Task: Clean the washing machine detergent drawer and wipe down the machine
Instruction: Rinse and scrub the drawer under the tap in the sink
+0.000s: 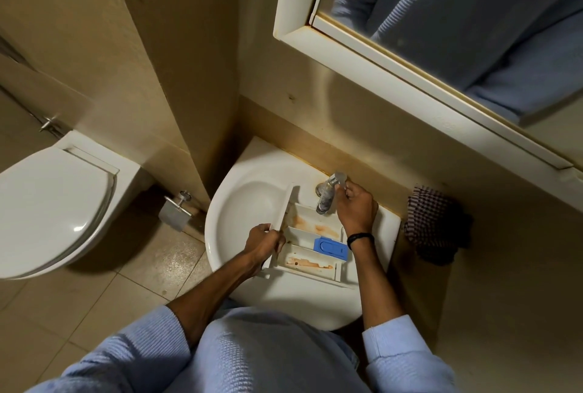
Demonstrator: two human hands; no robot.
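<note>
Head view: the white detergent drawer [315, 228] lies across the sink [220, 203], its far end under the tap [326, 197]. Orange-brown stains mark its compartments. A blue insert [331, 247] sits in the middle one, and any marking on it is too small to read. The left hand [263, 242] grips the drawer's front panel, fingers curled round it. The right hand [356, 208] curls its fingers on the tap's handle. A checked cloth [437, 223] lies just right of the sink.

Left hand [263, 239] gripping stained detergent drawer [310, 246] over sink [249, 193], right hand [356, 206] apparently on tap [328, 195]
</note>
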